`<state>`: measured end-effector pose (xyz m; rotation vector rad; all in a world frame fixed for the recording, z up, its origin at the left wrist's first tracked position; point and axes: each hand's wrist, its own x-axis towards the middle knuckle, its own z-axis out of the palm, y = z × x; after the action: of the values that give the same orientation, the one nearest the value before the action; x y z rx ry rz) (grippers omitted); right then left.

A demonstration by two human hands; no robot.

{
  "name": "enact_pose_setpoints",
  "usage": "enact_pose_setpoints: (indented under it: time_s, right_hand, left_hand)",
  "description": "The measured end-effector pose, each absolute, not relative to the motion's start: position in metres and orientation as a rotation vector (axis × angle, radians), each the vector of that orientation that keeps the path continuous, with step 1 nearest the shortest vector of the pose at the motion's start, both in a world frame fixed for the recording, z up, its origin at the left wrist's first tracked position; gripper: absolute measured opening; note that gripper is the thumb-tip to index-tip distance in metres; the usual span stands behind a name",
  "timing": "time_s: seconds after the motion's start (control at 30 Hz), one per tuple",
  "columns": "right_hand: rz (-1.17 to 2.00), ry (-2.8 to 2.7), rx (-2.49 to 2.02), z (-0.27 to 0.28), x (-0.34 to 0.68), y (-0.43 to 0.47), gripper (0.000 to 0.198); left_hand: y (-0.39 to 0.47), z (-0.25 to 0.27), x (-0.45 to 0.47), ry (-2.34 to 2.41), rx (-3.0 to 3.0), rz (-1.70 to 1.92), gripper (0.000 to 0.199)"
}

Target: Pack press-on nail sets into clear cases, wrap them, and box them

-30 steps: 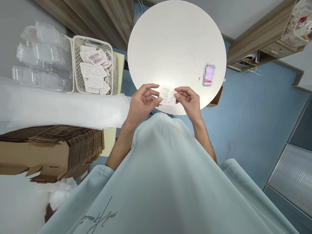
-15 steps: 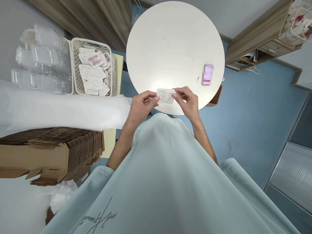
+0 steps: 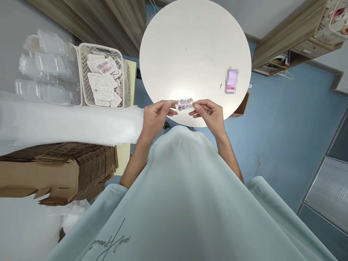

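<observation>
Small card [image 3: 185, 104], two rows of dark rounds facing up, over the round white table [image 3: 190, 47], near edge. Right hand [image 3: 210, 113]: thumb and forefinger pinch one end. Left hand [image 3: 155, 115]: fingertips at other end, thumb against forefinger; grip unclear.

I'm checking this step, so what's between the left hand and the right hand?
In the head view, a small pale card bearing two rows of round pieces, held by the left hand and right hand.

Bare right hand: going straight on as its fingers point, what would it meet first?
The small white rectangular card with dark round spots that the right hand holds; beyond it, probably the bare left hand, though depth is unclear.
</observation>
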<state>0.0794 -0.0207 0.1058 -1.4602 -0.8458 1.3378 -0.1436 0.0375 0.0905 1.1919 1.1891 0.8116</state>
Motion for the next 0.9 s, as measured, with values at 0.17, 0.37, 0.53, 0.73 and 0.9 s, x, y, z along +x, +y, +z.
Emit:
enact_pose_setpoints:
  time_s: [0.17, 0.37, 0.53, 0.73, 0.9]
  right_hand:
    - [1.355, -0.876, -1.432, 0.097, 0.082, -0.027, 0.057]
    - [1.349, -0.878, -1.45, 0.084, 0.087, -0.032, 0.061]
    - [1.382, -0.866, -1.436, 0.065, 0.094, -0.028, 0.071]
    - [1.425, -0.943, -1.345, 0.059, 0.101, -0.025, 0.063]
    - [1.377, -0.976, -1.282, 0.055, 0.115, -0.023, 0.052]
  left_hand:
    - [0.041, 0.075, -0.145, 1.1, 1.319, 0.853, 0.053]
    - [0.04, 0.067, -0.143, 1.077, 1.334, 0.829, 0.056]
    - [0.033, 0.083, -0.129, 1.036, 1.409, 0.84, 0.044]
    - [0.018, 0.1, -0.102, 0.912, 1.743, 0.784, 0.018]
    - [0.009, 0.095, -0.085, 0.91, 1.855, 0.802, 0.011]
